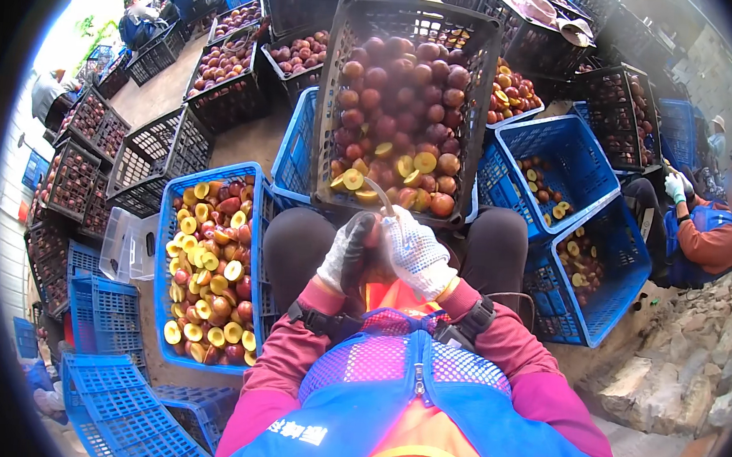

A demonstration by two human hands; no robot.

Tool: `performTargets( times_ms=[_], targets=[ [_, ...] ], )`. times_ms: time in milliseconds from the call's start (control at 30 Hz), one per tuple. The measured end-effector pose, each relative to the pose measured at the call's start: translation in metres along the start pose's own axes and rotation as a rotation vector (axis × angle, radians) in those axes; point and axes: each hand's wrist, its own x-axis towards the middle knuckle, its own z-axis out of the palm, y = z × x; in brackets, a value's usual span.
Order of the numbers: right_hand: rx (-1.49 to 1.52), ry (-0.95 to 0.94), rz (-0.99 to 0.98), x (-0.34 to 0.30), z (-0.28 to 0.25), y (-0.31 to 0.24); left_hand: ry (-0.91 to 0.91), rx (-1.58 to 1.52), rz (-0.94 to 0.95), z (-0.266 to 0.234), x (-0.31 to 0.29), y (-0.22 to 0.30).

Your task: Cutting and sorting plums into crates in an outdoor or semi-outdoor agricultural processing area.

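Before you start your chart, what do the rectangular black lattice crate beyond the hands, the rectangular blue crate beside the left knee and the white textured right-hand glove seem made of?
Black crate: probably moulded plastic, dull; rim and lattice look continuous.
Blue crate: likely plastic, fairly smooth; evenly coloured, unbroken rim.
White glove: apparently knitted fabric, matte; stitch-like texture, fibre unclear.

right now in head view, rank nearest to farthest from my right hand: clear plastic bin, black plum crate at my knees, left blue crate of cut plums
1. Black plum crate, just ahead of the right hand.
2. Blue crate of cut plums, to the left.
3. Clear plastic bin, farther left.
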Motion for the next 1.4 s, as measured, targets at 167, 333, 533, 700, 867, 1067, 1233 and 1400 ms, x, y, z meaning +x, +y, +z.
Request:
performTargets(
  times_ms=[167, 333, 533, 700, 867, 1067, 1233, 1400],
  targets=[
    [-0.024, -0.107, 0.244, 0.013, -0.002, -0.026, 0.138, 0.231, 0.003, -0.006, -0.003, 0.0],
    [-0.074, -0.049, 0.073, 0.001, 0.005, 0.009, 0.143, 0.503, 0.07, -0.005, 0.006, 0.0],
    [-0.339, -0.114, 0.169, -0.021, -0.023, 0.022, 0.252, 1.314, 0.732, 0.022, -0.004, 0.034],
    [-0.296, 0.192, -0.17, -0.014, -0.039, 0.014, -0.024, -0.208, 0.112, 0.025, -0.003, 0.067],
    [-0.161, 0.237, -0.377, -0.024, -0.05, -0.022, -0.059, -0.263, 0.181, 0.034, -0.007, 0.056],
    [-0.257, 0.177, -0.32, -0.042, -0.041, -0.02, -0.009, -0.026, 0.348, 0.019, 0.003, 0.024],
    [-0.309, 0.119, -0.269, -0.046, -0.034, -0.018, 0.166, 0.511, 0.541, 0.011, 0.003, 0.0],
    [-0.319, 0.113, -0.227, -0.044, -0.03, 0.001, 0.122, -0.022, 0.136, 0.066, -0.013, 0.03]
  ],
)
